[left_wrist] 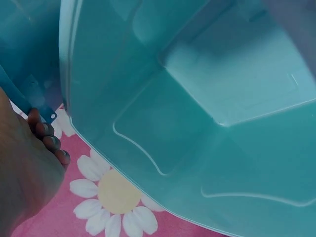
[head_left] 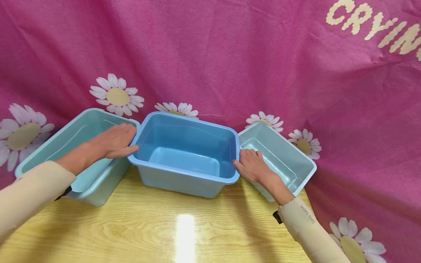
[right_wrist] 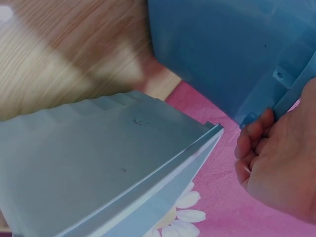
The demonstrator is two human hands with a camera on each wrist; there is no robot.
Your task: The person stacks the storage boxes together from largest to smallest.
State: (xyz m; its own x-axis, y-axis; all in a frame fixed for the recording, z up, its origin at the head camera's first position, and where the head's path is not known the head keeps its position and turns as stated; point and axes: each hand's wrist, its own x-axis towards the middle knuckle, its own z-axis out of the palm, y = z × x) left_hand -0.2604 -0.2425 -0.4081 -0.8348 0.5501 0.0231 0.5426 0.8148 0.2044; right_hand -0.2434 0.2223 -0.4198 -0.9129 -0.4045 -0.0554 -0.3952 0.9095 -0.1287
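Note:
A blue plastic bin (head_left: 181,180) stands in the middle of the head view, its inside bare to the bottom. My left hand (head_left: 119,140) grips its left rim, thumb along the top edge; in the left wrist view the fingers (left_wrist: 45,131) curl beneath that rim. On the opposite side my right hand (head_left: 254,166) holds the right rim. Its fingers (right_wrist: 254,136) bend under the lip in the right wrist view, with the thumb at the rim in the head view.
A teal bin (head_left: 113,184) sits angled close on the left, partly behind my left forearm. To the right is a pale grey-blue bin (head_left: 287,144), overlapped by my right hand. All are on a wooden table (head_left: 148,226) before a pink daisy-print cloth (head_left: 213,54).

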